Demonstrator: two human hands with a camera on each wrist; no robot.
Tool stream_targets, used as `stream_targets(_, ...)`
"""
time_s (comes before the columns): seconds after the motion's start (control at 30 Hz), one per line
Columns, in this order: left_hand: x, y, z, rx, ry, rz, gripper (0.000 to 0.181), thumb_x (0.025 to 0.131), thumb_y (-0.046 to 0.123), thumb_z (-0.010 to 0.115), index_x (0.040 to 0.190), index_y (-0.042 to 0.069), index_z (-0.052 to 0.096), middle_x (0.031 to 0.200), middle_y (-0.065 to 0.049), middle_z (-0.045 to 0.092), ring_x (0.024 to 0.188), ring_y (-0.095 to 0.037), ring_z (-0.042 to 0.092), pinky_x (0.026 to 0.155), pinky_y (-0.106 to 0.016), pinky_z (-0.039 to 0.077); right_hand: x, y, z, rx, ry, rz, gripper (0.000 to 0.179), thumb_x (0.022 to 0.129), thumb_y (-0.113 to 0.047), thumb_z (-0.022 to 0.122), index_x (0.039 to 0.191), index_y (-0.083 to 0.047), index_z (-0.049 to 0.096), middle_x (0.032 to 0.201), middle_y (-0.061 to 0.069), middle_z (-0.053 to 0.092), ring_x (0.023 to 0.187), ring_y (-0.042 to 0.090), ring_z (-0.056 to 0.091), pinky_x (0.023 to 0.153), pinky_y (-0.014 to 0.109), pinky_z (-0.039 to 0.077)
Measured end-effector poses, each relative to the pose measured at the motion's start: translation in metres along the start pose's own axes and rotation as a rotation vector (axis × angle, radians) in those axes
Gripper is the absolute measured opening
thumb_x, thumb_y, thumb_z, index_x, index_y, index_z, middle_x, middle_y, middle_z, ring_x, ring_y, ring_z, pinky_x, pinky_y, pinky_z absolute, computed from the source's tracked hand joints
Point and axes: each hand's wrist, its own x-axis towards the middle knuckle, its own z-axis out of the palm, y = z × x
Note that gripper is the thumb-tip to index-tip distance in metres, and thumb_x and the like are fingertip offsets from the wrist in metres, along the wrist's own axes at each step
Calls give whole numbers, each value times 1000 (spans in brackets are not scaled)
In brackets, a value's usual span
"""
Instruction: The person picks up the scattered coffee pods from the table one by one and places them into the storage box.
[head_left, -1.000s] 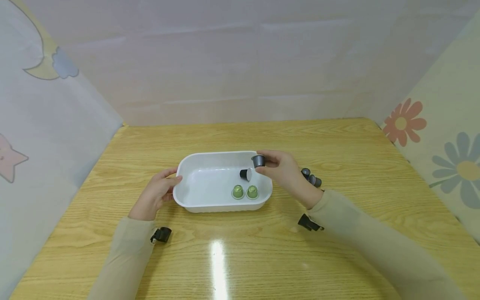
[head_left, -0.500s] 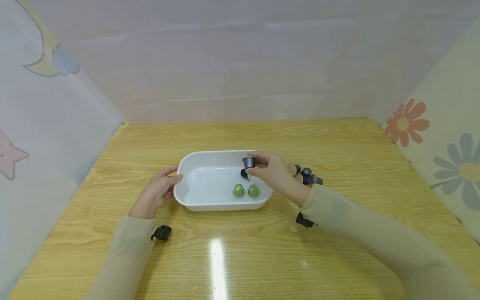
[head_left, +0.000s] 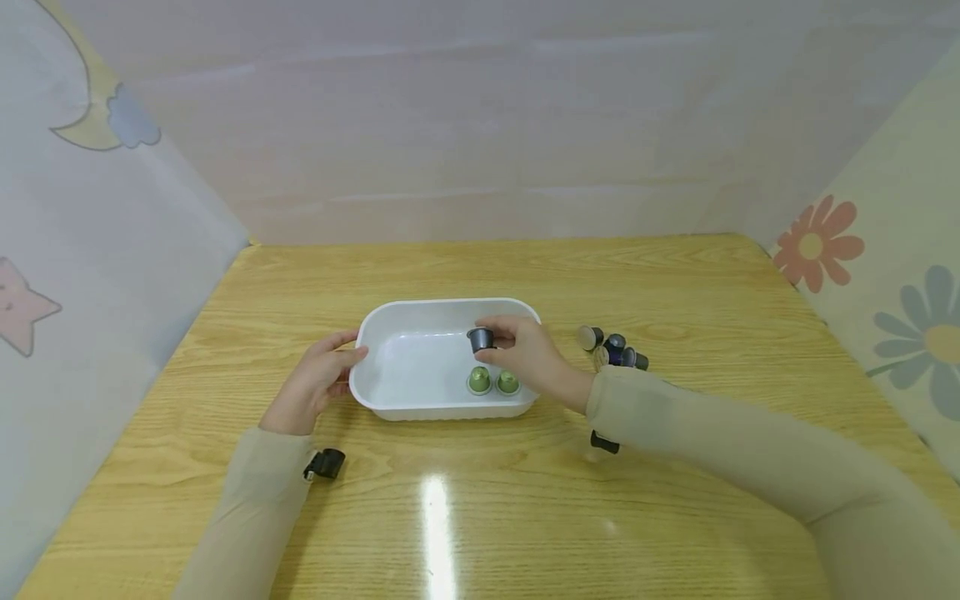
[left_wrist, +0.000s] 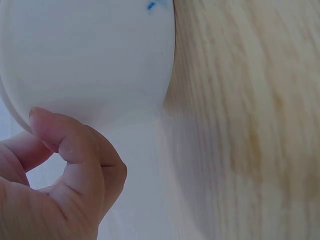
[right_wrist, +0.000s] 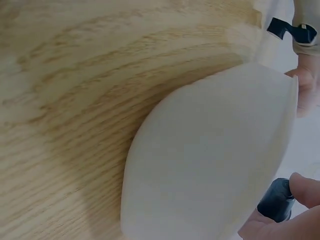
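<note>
A white oval-ended tub point(head_left: 405, 412) stands on the table. My left hand point(head_left: 311, 383) pinches its left rim, thumb on one side and fingers on the other; the left wrist view shows this grip on the tub wall point(left_wrist: 90, 55) up close. Over the tub's right half, my right hand point(head_left: 525, 354) holds a dark grey coffee capsule point(head_left: 481, 339) between thumb and fingers, also visible in the right wrist view as a dark capsule point(right_wrist: 276, 201). Two green coffee capsules sit side by side inside, a left one point(head_left: 479, 380) and a right one point(head_left: 507, 382). A black capsule in the tub is hidden behind my right hand.
Right of the tub, several loose capsules lie in a cluster on the wooden table point(head_left: 480, 517), among them a pale-lidded one point(head_left: 590, 337), a dark purple one point(head_left: 615, 343) and a grey one point(head_left: 635, 359). Printed cloth walls point(head_left: 480, 167) enclose the table's back and sides.
My right hand has moved left with the dark grey capsule, from the tub's right edge to further inside, covering the black capsule. The left hand keeps its hold on the rim.
</note>
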Motion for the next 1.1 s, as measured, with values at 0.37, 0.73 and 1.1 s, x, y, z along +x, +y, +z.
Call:
stream_targets(0.37, 0, -1, 0, -3, 6, -17, 56, 100, 13, 54, 150, 1, 32, 91, -2, 63, 70, -10, 61, 58, -24, 51, 6, 5, 9, -28, -50, -43, 46, 88, 4, 68, 131, 12, 53, 125, 25, 58, 113, 34, 60, 90, 31, 51)
stream_targets(0.73, 0, -1, 0, -1, 0, 4, 55, 101, 12, 53, 150, -1, 30, 85, 1, 61, 67, -8, 60, 57, -22, 51, 7, 10, 25, -139, -64, -116, 43, 87, -1, 71, 127, 9, 57, 125, 20, 60, 118, 32, 57, 100, 36, 44)
stream_targets(1.1, 1, -1, 0, 0, 3, -6, 56, 101, 12, 53, 150, 0, 30, 84, 2, 61, 66, -8, 60, 57, -23, 51, 5, 11, 30, -257, -112, -119, 43, 89, -7, 72, 129, 3, 58, 126, 16, 62, 117, 29, 58, 93, 36, 48)
